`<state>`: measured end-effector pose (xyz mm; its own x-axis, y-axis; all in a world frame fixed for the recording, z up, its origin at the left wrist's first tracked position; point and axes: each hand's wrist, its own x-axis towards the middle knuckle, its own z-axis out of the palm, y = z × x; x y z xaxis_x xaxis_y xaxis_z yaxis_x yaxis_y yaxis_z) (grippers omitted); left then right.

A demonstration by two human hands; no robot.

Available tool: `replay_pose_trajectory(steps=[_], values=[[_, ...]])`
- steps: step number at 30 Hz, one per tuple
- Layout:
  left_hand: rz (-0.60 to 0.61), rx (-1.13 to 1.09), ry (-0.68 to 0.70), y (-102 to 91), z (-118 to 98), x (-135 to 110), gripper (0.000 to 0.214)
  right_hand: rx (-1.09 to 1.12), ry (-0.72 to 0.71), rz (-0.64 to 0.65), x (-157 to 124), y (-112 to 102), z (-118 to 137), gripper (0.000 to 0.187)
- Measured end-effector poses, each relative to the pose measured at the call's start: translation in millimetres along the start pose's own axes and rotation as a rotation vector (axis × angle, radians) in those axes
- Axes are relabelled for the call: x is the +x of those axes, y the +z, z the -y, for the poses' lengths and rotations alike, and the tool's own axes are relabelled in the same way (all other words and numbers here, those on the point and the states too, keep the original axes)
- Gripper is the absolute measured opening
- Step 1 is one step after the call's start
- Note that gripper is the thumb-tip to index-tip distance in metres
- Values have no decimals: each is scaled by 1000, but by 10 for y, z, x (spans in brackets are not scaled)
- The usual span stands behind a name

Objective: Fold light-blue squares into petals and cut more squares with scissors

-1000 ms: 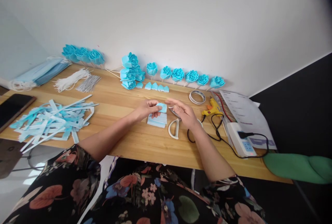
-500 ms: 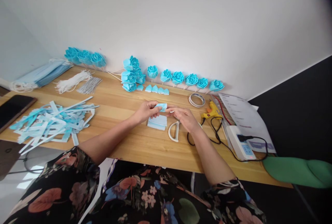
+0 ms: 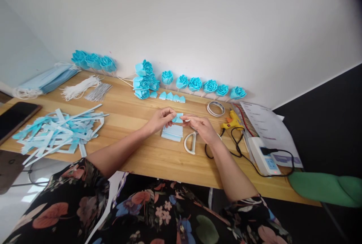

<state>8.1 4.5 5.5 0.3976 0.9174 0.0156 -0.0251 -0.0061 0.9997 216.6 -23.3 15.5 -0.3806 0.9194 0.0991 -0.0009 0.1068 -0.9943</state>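
Observation:
Between my two hands is a small light-blue piece of mask fabric (image 3: 177, 118). My left hand (image 3: 160, 119) pinches its left side between thumb and fingers. The fingers of my right hand (image 3: 202, 127) close on its right edge. Just below lies a stack of pale-blue fabric pieces (image 3: 172, 133). White-handled scissors (image 3: 190, 143) rest under my right hand, which hides part of them. Beyond my hands, a short row of cut blue petals (image 3: 169, 96) lies in front of several blue fabric roses (image 3: 195, 84).
A yellow glue gun (image 3: 233, 120), its black cord and a white power strip (image 3: 263, 156) lie to the right, near a tape roll (image 3: 215, 109). At left are a heap of cut strips (image 3: 59, 132), white ear loops (image 3: 80, 87), grey wires (image 3: 98, 92), face masks (image 3: 49, 80) and a phone (image 3: 18, 119).
The fabric piece has turned slightly between my fingers, and my left thumb has shifted a little on it. The whole view has moved slightly.

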Motion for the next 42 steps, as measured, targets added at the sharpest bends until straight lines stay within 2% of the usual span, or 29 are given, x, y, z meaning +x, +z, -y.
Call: replay_pose_trajectory(steps=[8,15,21,25,29,32,36,42], values=[[47,-5,-1,-3,10,5,41,-8,0,-28,0,-12,-16,35],[49,35,-71,15,7,-8,29,-17,-16,-8,-3,7,-10,30],[61,4,-66,8,30,1,24,-35,-36,12,3,15,-9,31],[33,-42,-94,14,1,5,17,-167,-49,-46,2,30,5,35],[9,-57,-115,27,-30,-6,13,-517,-262,-266,-13,77,44,24],[20,-57,-123,39,-27,-15,14,-756,-471,-350,-28,118,58,17],[52,-68,-122,51,-16,-27,17,-920,-648,-340,-30,154,31,16],[87,-83,-120,54,-32,-43,22,-1037,-739,-282,-18,171,-6,20]])
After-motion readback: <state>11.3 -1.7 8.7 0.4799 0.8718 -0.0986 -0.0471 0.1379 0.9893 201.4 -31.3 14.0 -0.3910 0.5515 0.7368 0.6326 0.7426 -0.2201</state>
